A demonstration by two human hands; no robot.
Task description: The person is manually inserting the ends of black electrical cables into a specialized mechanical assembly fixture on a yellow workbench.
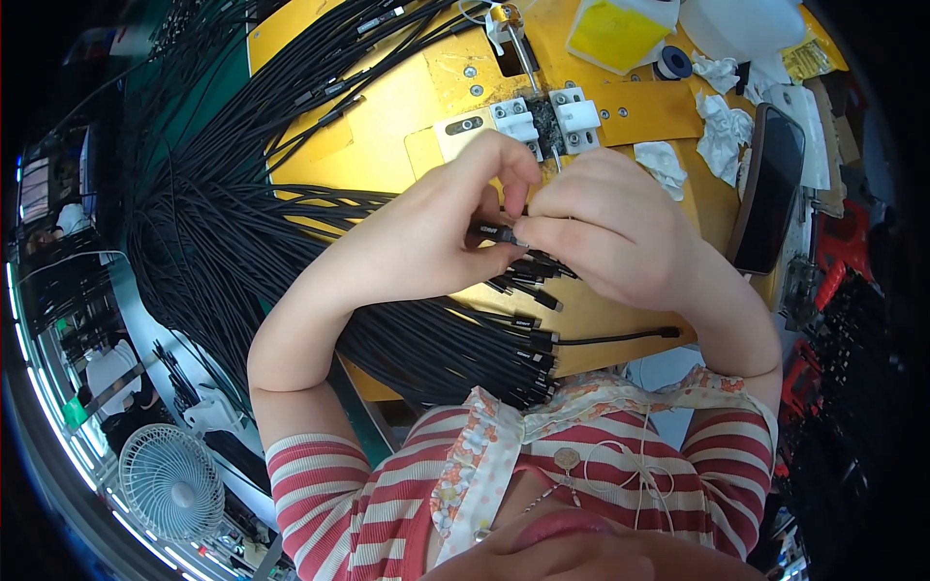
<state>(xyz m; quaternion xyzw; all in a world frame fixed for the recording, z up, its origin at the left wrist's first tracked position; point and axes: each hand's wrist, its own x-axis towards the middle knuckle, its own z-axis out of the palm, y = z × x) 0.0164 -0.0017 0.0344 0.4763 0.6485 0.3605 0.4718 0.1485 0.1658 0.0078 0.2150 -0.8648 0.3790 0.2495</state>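
Observation:
Between the thumb and fingers of my left hand [441, 218] is the black plug [492, 231] of a cable. My right hand [615, 228] is closed in a pinch at the plug's metal tip, and its fingers hide whatever small thing they may hold. Both hands meet above a yellow work plate [373, 126], just on the near side of a fixture with two white blocks [578, 118]. Under and beside my left forearm lies a thick bundle of black cables [417, 344], their plugs pointing right. One cable end [630, 336] sticks out farther right than the others.
More black cables [329, 58] spread across the plate's far left. A metal rod tool [521, 53] stands behind the fixture. At right are crumpled white tissues [722, 126], a dark phone [770, 189] and a small spool [672, 63]. A white fan [172, 482] stands lower left.

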